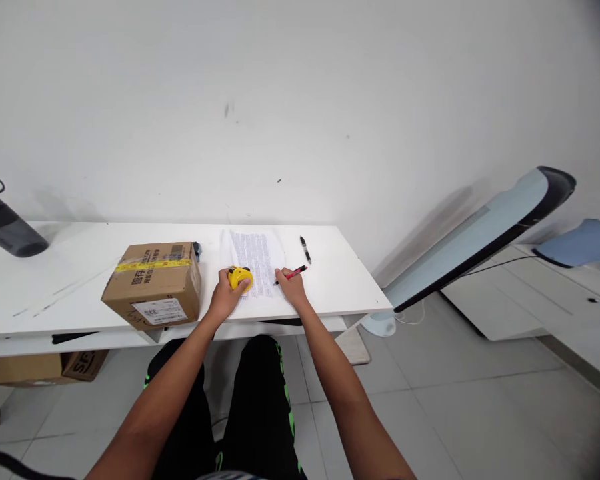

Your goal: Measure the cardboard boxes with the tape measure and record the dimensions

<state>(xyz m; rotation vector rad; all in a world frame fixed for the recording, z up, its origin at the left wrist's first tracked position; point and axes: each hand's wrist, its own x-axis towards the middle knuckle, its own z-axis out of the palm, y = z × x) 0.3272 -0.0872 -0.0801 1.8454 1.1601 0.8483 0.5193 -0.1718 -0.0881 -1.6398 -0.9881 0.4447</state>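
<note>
On the printed sheet (pixel 257 257): yellow tape measure (pixel 241 277) and red pen (pixel 294 273) in hand

At the sheet's near left corner, left hand (pixel 224 298) curled over the yellow tape measure, fingers closed round its case, case resting on the paper. At the sheet's near right edge, right hand (pixel 291 287) pinching the red pen between thumb and fingers, tip pointed at the printed lines, back end angled away to the right. Just right of the sheet, apart from both hands, a black pen (pixel 305 249) lying flat on the white tabletop (pixel 70 267). Left of the sheet, near the left hand, a cardboard box (pixel 154 283) banded with yellow tape, white label on its near face. Far left of the sheet, a dark bottle (pixel 7 230) at the edge of view. Well right of the sheet, off the tabletop, a long pale panel (pixel 480 240) leaning against the wall.
</note>
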